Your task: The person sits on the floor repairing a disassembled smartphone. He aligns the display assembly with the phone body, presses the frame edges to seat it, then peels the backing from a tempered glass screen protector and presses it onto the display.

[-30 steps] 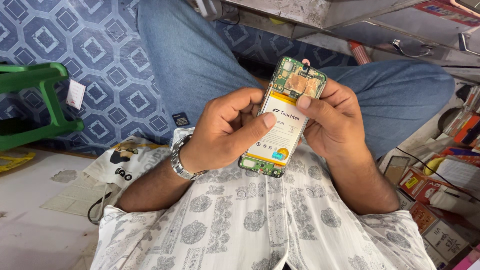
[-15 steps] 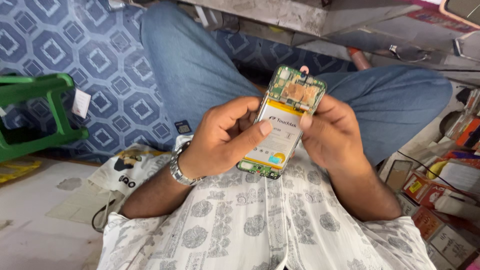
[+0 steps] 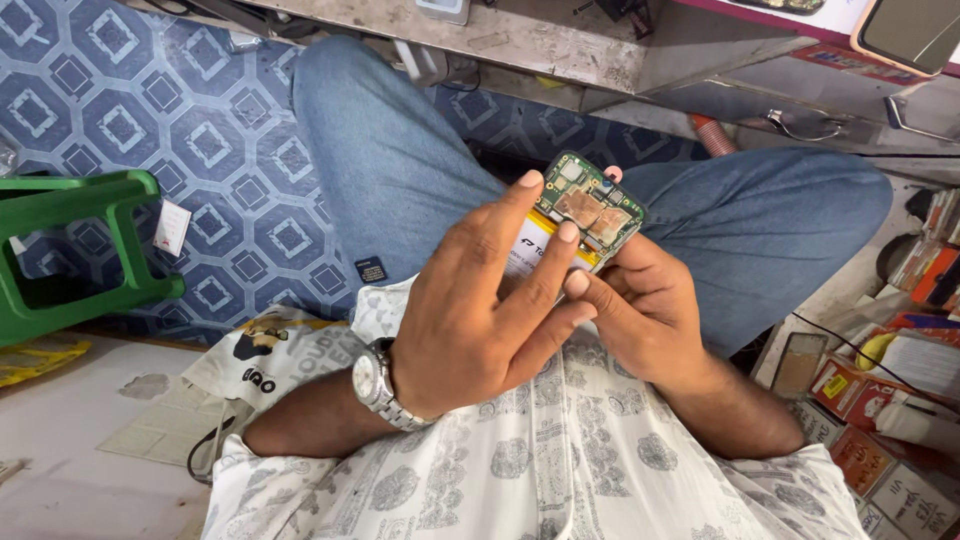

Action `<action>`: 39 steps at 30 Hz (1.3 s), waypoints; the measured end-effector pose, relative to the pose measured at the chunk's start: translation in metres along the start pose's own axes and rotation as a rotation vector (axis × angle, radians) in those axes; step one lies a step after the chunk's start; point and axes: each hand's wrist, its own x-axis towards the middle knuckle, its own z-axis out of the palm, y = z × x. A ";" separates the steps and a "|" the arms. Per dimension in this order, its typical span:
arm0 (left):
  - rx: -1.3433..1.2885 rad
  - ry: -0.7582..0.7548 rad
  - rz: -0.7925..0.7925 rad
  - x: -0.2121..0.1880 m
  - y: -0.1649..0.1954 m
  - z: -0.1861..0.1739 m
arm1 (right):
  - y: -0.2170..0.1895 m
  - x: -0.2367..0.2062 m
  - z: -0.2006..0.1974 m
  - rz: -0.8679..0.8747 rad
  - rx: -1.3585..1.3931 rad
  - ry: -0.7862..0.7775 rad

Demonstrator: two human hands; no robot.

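The left hand (image 3: 480,310) has lifted off the opened phone (image 3: 580,215); its fingers now spread open across the battery face it pressed a moment ago. The right hand (image 3: 645,310) alone grips the phone, held above the lap, circuit board uppermost.

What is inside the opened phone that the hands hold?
The phone shows a green board with copper shields on top and a white-yellow battery below. The left hand covers the lower half; the right hand holds it.
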 end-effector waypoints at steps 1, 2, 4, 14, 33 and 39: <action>0.009 -0.012 0.005 0.000 -0.001 0.000 | 0.000 0.000 0.000 0.013 0.016 -0.007; 0.018 -0.024 0.010 0.000 -0.001 0.001 | 0.000 -0.001 -0.001 0.025 0.031 -0.014; 0.025 -0.040 0.018 -0.001 -0.001 0.001 | 0.000 -0.002 -0.001 0.033 0.039 -0.021; -0.053 0.046 0.013 -0.002 -0.001 -0.003 | -0.007 -0.008 0.000 -0.092 -0.207 -0.056; -0.475 -0.014 -0.295 0.004 0.007 -0.019 | -0.035 -0.015 0.016 -0.168 -0.794 -0.120; -0.498 -0.007 -0.314 0.002 0.007 -0.015 | -0.033 -0.014 0.019 -0.234 -0.814 -0.115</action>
